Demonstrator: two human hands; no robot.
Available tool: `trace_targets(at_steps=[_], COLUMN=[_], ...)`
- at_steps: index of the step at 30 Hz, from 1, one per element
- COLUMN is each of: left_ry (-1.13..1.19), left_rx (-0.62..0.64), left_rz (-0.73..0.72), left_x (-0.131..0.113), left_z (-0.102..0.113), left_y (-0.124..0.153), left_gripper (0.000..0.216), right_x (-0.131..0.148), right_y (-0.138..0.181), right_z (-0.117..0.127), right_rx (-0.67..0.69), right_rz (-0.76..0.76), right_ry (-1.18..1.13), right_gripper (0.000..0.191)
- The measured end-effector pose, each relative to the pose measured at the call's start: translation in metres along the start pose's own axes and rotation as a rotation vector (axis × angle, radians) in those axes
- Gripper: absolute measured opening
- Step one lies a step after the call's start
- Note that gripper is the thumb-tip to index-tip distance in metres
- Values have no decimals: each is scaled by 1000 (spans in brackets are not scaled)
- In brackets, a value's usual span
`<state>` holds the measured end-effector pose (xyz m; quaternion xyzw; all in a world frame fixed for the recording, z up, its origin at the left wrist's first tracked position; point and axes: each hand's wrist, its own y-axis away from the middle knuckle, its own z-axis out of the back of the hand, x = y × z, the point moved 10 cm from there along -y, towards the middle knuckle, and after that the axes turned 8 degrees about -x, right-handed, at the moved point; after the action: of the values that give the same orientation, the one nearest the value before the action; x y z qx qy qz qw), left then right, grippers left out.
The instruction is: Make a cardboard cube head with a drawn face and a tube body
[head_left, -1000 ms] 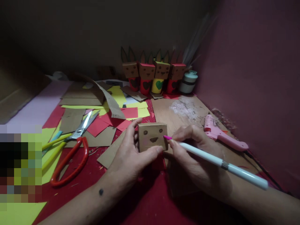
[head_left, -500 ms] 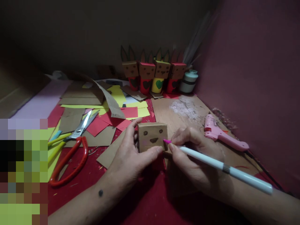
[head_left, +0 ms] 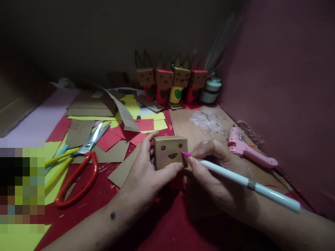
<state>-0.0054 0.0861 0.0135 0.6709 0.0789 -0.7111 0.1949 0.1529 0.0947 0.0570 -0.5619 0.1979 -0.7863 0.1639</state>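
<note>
A small brown cardboard box (head_left: 170, 148) with two drawn eyes and a dark nose stands upright in front of me. My left hand (head_left: 149, 167) grips it from the left, thumb along the lower front and fingers behind. Between the thumb and fingers of my right hand (head_left: 216, 169) is a white marker (head_left: 227, 173) with a magenta tip. That tip touches or nearly touches the box face, right of the nose. A faint pinkish patch shows left of the nose. Part of the box's lower edge is hidden by my left thumb.
Red-handled scissors (head_left: 90, 157) lie at left among yellow, red and brown scraps. Several box-headed figures (head_left: 163, 78) with ears stand at the back beside a pale green container (head_left: 210, 90). A pink glue gun (head_left: 247, 150) with its cord rests on a wooden board (head_left: 183, 122) at right.
The marker tip has shifted slightly up and left on the box face, and the marker's back end has moved a little left. My left hand keeps its hold.
</note>
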Motion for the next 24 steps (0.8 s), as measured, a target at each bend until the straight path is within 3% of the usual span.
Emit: trace_targets(at_steps=[9, 24], left_ry=[20, 13], left_rx=[35, 47], left_rz=[27, 6], left_x=[2, 3], left_z=[-2, -2], left_y=[-1, -2], left_gripper=[75, 75], right_x=[-7, 5], right_y=[5, 0], right_z=[3, -1], right_rx=[-12, -10], right_rz=[2, 60], right_ry=[32, 55], right_gripper=[15, 17])
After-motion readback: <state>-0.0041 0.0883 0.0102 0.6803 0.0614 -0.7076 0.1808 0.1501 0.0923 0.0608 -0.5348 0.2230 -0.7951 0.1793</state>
